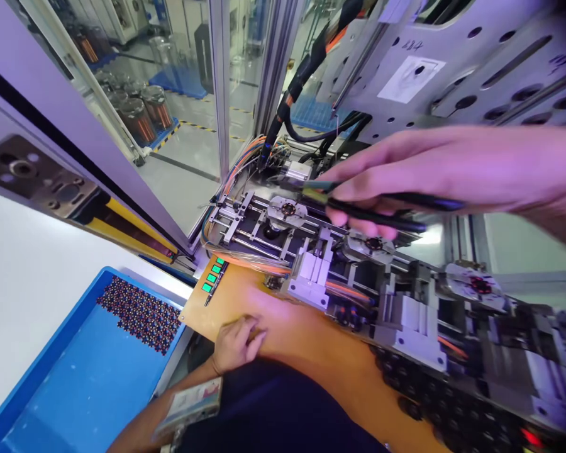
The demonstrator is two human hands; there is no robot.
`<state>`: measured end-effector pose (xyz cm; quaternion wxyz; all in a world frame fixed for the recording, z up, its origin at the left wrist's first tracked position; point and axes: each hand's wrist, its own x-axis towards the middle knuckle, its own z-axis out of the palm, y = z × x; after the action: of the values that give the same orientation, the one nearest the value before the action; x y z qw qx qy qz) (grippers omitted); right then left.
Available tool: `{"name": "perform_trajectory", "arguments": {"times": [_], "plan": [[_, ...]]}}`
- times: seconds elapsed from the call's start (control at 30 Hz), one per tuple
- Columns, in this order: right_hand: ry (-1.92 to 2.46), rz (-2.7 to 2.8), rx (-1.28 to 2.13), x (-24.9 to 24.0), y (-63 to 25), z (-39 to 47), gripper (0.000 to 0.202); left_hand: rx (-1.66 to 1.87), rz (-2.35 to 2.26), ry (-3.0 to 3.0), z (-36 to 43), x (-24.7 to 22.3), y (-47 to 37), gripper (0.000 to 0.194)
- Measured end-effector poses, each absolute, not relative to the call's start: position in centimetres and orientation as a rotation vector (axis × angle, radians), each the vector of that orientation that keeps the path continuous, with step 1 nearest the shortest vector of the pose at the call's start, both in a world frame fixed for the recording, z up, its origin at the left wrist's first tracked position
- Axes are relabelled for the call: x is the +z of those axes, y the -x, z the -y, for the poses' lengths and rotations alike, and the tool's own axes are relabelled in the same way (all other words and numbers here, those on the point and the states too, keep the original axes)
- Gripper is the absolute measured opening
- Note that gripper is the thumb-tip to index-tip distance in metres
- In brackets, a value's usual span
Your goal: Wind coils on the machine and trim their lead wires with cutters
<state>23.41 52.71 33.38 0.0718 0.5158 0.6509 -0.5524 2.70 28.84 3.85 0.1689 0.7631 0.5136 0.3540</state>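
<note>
In the head view, my right hand (405, 176) reaches in from the right above the machine. Its fingers are closed around a dark-handled tool (372, 214), which looks like pliers or cutters; motion blurs its tip. Under and left of the tip is a metal fixture (287, 211) with a round dark part in it. My left hand (238, 343) rests at the near edge of the orange board (283, 321), fingers loosely curled and somewhat apart, with nothing seen in them.
A blue tray (70, 358) with many small dark parts stands at the left. More fixtures (476, 286) run to the right. Green displays (212, 278) sit on the board's left end. Cables (236, 255) and a metal frame post (219, 94) stand beyond.
</note>
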Motion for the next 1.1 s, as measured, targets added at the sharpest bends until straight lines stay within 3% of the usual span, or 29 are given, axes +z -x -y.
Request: {"name": "perform_trajectory", "arguments": {"times": [0.27,0.5,1.1], "plan": [[-1.651,-1.704,-1.437,33.6,-34.0,-52.3,0.024,0.971,-1.494,-2.105,-28.6,4.1,-2.8,0.022],[-1.800,-1.476,-1.495,33.2,-34.0,-48.5,0.041,0.909,-1.514,-2.113,-28.8,4.6,-2.8,0.024],[-1.664,-1.610,-1.581,31.6,-34.5,-49.9,0.026,0.919,-1.509,-2.142,-29.7,4.1,-2.6,0.023]]}}
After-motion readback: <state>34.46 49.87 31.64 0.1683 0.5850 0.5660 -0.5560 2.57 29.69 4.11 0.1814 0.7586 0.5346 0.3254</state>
